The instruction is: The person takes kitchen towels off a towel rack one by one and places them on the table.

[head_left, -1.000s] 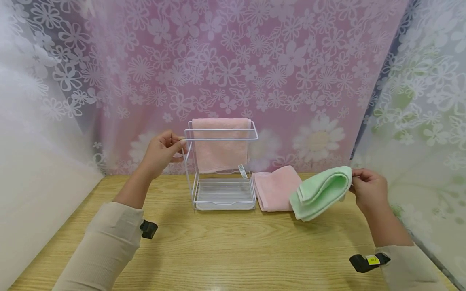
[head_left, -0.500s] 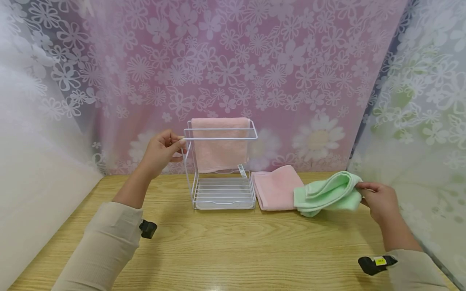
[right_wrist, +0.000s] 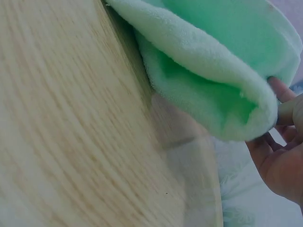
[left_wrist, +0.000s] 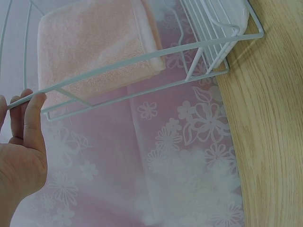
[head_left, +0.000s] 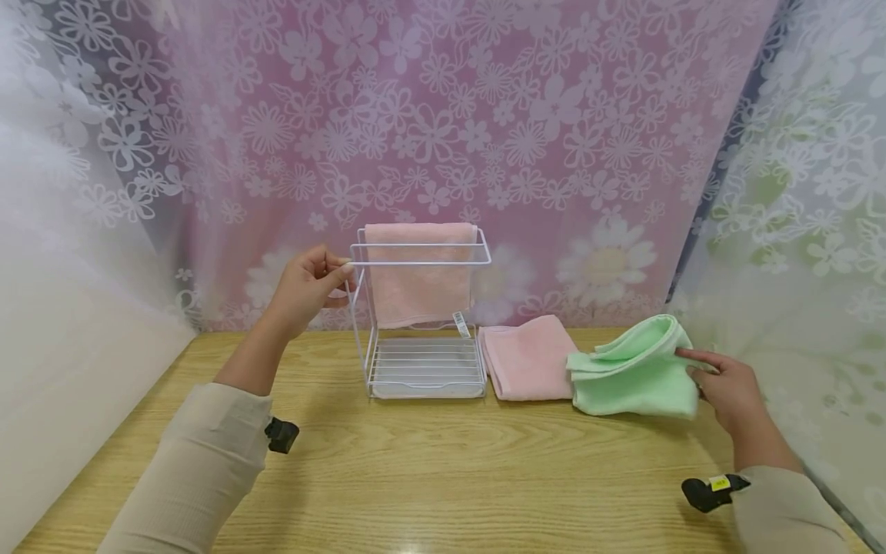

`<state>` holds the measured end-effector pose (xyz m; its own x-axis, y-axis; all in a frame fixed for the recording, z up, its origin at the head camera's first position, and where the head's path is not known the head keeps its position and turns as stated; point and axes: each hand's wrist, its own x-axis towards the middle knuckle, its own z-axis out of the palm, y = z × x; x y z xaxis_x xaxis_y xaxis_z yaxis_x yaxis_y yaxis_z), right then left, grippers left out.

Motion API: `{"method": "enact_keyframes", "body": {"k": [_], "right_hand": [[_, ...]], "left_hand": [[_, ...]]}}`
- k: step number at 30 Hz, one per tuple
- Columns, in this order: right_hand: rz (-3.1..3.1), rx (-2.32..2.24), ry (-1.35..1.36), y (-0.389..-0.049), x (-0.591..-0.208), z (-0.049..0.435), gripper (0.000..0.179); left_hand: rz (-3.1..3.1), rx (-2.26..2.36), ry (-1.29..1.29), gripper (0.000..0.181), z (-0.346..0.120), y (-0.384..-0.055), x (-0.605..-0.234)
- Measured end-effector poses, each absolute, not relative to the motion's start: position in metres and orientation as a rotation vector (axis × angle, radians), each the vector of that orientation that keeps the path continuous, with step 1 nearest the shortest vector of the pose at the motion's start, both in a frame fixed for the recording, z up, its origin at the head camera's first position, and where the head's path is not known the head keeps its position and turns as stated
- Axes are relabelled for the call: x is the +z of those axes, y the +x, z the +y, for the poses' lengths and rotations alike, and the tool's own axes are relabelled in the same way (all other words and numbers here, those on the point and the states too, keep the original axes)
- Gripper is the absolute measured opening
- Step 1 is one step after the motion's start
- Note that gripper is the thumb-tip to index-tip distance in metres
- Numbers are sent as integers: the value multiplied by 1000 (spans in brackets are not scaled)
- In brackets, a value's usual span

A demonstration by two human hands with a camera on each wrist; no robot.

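Note:
A white wire rack (head_left: 425,263) stands upright near the back of the table, its top left corner pinched by my left hand (head_left: 311,288). Over the rack's rear bar hangs a pink towel (head_left: 418,288); the left wrist view shows this hanging towel (left_wrist: 90,42) beside the thin side wires. To the right, my right hand (head_left: 727,388) pinches the right end of a folded green towel (head_left: 633,377). In the right wrist view the green towel (right_wrist: 203,80) bulges in a loose fold above the wood, with the fingertips at its edge.
A folded pink towel (head_left: 529,358) lies flat between the rack and the green towel. A white tray (head_left: 425,369) forms the rack's base, under wire slats. Flowered curtains (head_left: 429,115) close off the back and sides of the wooden table (head_left: 415,477).
My right hand has moved right and down with the green towel, which came lower and off the folded pink towel. My left hand and the rack have stayed in place.

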<state>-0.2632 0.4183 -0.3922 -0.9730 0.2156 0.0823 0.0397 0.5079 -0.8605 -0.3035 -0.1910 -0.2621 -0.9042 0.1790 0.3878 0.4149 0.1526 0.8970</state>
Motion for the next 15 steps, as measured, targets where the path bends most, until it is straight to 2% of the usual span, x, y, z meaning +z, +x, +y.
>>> {"method": "enact_keyframes", "body": {"k": [15], "right_hand": [[-2749, 1058, -180, -284, -396, 421, 52]], "left_hand": [[-2240, -1815, -589, 20, -192, -302, -262]]}}
